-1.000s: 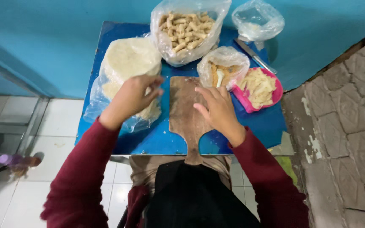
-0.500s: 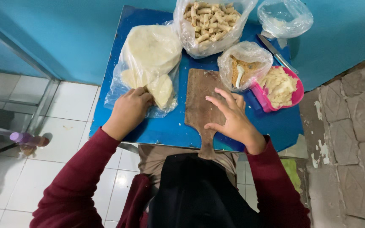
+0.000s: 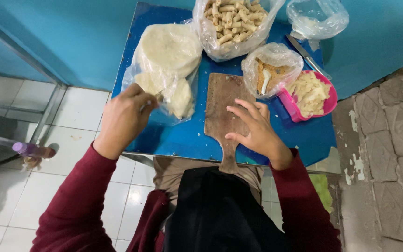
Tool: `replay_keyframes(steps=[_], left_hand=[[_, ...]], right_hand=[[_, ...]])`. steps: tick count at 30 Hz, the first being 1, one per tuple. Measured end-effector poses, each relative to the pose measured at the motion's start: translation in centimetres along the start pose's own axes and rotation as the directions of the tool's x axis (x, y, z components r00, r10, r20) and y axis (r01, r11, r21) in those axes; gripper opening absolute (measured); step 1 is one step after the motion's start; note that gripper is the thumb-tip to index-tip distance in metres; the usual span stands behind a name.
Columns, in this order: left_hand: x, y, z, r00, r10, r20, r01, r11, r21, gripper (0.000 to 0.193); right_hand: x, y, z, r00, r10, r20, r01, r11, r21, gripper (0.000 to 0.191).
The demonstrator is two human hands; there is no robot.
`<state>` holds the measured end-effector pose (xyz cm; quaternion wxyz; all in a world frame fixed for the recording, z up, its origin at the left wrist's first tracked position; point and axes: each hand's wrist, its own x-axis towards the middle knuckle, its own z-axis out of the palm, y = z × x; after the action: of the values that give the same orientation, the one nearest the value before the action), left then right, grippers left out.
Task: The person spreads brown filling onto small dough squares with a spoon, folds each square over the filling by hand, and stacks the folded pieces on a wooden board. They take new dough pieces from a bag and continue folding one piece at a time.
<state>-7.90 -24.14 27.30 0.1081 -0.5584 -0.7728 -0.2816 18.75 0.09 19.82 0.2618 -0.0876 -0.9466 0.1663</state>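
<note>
The left hand (image 3: 126, 116) is pinched nearly closed on the open edge of the clear bag of pale dough sheets (image 3: 166, 65), which lies left of the wooden cutting board (image 3: 224, 109); whether a sheet is already between the fingers cannot be told. The right hand (image 3: 253, 130) lies open, fingers spread, flat on the board's lower right part and holds nothing.

Risks, as judged: a pull on the thin plastic could drag the whole bag toward the near edge of the blue table (image 3: 183, 140); a soft sheet could tear or stick. Beyond the board, the bag of rolled pieces (image 3: 232, 23) and the pink tub of filling (image 3: 309, 95) stand close together and could be knocked.

Against half a second ago, the left hand has moved from the bag's near corner up to its side.
</note>
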Motion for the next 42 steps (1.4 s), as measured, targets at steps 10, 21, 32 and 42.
replay_keyframes(steps=[10,21,32,42], left_hand=[[1.5,-0.7,0.9,0.951,0.290,-0.103,-0.293,0.956,-0.015,0.022],[2.7,-5.5,2.4,0.944,0.324,-0.056,-0.286,0.894,0.345,0.017],[4.6,-8.3,1.9,0.981,0.190,-0.033,-0.192,0.978,-0.083,0.014],[4.2,-5.5,-0.3,0.946,0.272,-0.176,-0.321,0.864,-0.388,0.009]], right_hand=[[0.3,-0.4,0.1,1.000,-0.011,-0.005,0.011,1.000,0.017,0.072],[1.1,-0.7,-0.2,0.999,0.029,0.018,-0.029,0.999,0.017,0.070],[1.5,-0.9,-0.2,1.000,0.018,0.014,-0.019,1.000,0.018,0.067],[1.2,-1.1,-0.2,0.999,0.027,0.019,-0.028,0.999,0.026,0.066]])
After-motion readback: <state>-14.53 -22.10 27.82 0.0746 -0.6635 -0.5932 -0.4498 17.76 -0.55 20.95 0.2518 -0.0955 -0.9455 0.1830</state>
